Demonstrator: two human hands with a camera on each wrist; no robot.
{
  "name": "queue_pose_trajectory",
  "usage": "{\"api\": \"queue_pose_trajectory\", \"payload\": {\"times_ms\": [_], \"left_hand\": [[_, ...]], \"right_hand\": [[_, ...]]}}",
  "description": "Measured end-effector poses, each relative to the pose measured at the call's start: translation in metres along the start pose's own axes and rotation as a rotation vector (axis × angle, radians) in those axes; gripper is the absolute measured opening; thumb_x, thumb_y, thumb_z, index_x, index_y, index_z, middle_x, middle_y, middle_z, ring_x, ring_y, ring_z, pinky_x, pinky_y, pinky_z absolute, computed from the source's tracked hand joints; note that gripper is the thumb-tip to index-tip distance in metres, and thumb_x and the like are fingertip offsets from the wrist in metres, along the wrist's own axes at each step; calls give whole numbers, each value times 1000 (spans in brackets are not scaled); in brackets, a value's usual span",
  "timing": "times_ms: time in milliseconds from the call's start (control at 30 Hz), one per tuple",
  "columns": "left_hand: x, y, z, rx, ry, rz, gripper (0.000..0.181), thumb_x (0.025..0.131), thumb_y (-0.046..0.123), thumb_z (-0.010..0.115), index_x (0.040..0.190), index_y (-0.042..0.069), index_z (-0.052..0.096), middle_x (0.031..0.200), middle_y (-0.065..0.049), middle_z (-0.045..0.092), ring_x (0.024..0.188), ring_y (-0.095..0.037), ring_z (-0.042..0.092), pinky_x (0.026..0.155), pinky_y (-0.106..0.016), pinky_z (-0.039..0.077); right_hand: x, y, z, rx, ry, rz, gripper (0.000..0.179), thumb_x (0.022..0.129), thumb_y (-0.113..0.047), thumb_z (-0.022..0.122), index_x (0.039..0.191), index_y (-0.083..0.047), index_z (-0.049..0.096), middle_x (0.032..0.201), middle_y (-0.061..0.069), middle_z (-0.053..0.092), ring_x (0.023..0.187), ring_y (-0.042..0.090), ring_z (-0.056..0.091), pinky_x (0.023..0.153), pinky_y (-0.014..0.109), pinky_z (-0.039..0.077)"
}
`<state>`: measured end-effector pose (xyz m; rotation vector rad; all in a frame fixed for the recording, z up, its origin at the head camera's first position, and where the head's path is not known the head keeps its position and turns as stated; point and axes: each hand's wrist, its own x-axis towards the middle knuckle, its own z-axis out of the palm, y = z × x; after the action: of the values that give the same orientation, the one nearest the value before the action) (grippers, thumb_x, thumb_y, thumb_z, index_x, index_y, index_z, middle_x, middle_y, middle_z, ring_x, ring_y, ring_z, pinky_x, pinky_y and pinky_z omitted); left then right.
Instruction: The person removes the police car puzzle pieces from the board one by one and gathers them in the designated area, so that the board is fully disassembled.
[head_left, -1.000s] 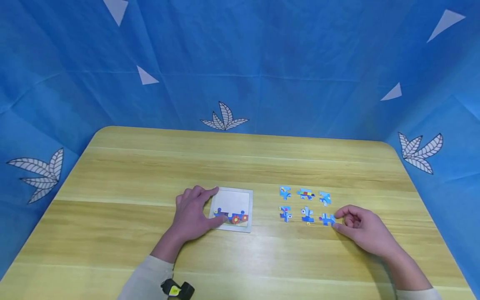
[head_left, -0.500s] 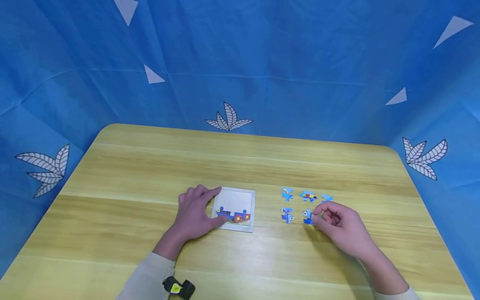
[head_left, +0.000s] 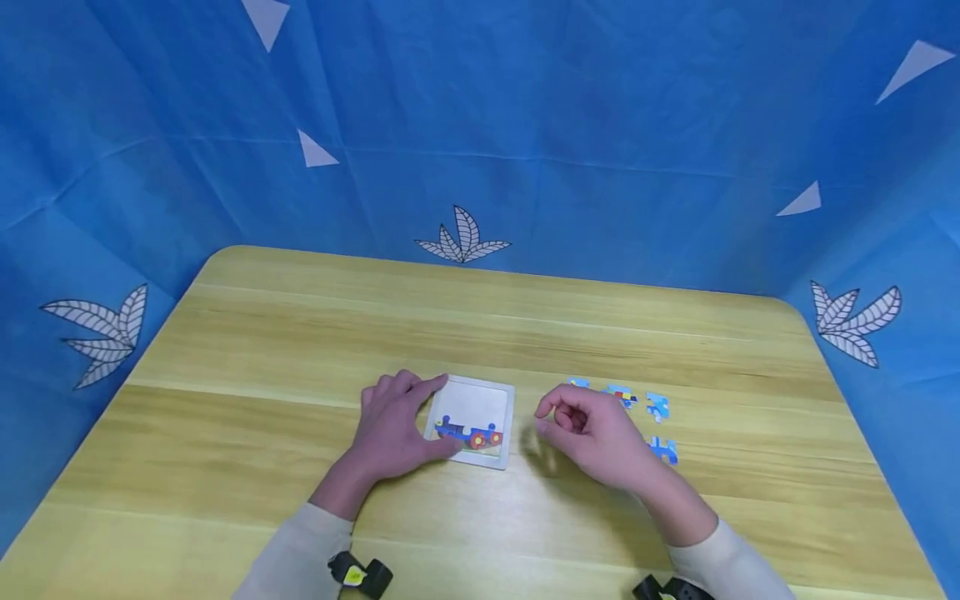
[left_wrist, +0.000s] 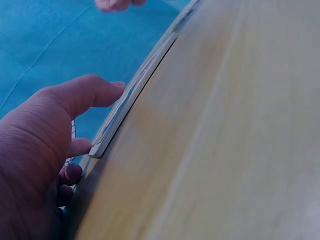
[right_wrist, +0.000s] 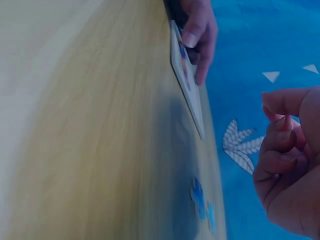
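Observation:
My left hand (head_left: 397,433) holds the left side of a white-rimmed jigsaw puzzle board (head_left: 507,417). Its index finger touches the upper left corner and its thumb lies over the lower edge. Pieces picturing a vehicle with red wheels (head_left: 480,439) fill the board's lower part; its upper part is bare white. Right of the board, my right hand (head_left: 592,433) hovers above the table, fingers loosely curled. In the right wrist view nothing shows between the fingers of this right hand (right_wrist: 290,155). Blue jigsaw pieces (right_wrist: 198,197) lie below it.
Loose pieces also lie on the wooden table (head_left: 315,325): a multicoloured piece (head_left: 624,395), an upper right blue piece (head_left: 657,406) and a lower right blue piece (head_left: 663,450). Others are partly or wholly hidden by my right hand. A blue cloth (head_left: 600,125) hangs behind.
My right hand has moved left from the lower right piece, past the lower middle one, to near the board. The lower right piece shows again. My left hand stays on the board.

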<state>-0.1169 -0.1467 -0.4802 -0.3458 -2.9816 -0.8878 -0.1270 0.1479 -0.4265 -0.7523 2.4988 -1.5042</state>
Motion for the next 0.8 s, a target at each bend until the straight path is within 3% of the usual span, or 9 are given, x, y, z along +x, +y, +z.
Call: {"api": "queue_pose_trajectory", "payload": {"times_ms": [300, 800], "left_hand": [[1, 0, 4, 93, -9, 0, 95, 69, 70, 75, 147, 19, 53, 105, 3, 46, 98, -21, 37, 82, -40, 23], [2, 0, 5, 78, 2, -10, 98, 69, 67, 77, 148, 15, 51, 108, 0, 49, 98, -21, 38, 82, -40, 25]], "right_hand": [[39, 5, 26, 2, -131, 2, 11, 91, -9, 72, 102, -10, 70, 65, -5, 45, 55, 9, 38, 57, 28, 37], [67, 12, 49, 10, -167, 7, 12, 92, -11, 72, 104, -10, 71, 69, -1, 49, 59, 13, 43, 60, 29, 39]]}}
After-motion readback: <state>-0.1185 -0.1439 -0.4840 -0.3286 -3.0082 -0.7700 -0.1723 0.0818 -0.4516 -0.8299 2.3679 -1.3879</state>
